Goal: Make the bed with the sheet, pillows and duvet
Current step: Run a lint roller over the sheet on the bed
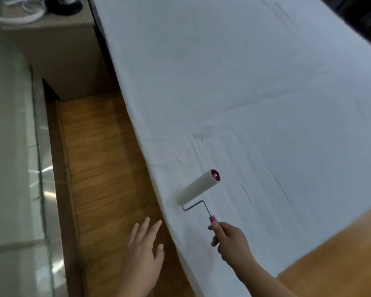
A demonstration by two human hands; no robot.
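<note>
Sheet (pixel 255 93), white and spread flat over the bed, fills the centre and right of the frame, running from the top edge down to the lower middle; faint creases and fold lines cross it near the lower centre. A lint roller (pixel 198 190) rests on the sheet close to its left edge, in the lower middle of the frame: a pale cylinder with a pink end cap, a bent metal wire arm and a pink handle. The right hand (pixel 230 240), at lower centre, grips the pink handle with fingers curled round it, forearm reaching in from the bottom right. The left hand (pixel 145 247), just left of it at the bottom of the frame, holds nothing; its fingers are straight and slightly spread, hovering over the wooden floor (pixel 99 168) beside the edge of the bed. The wooden floor runs as a strip down the left centre and shows again at lower right, past the foot of the sheet. A beige bedside cabinet (pixel 58 56) stands in the upper left, with a glass bowl (pixel 15 7) on top at the corner of the frame. A pale tiled surface (pixel 9 146) runs down the far left
</note>
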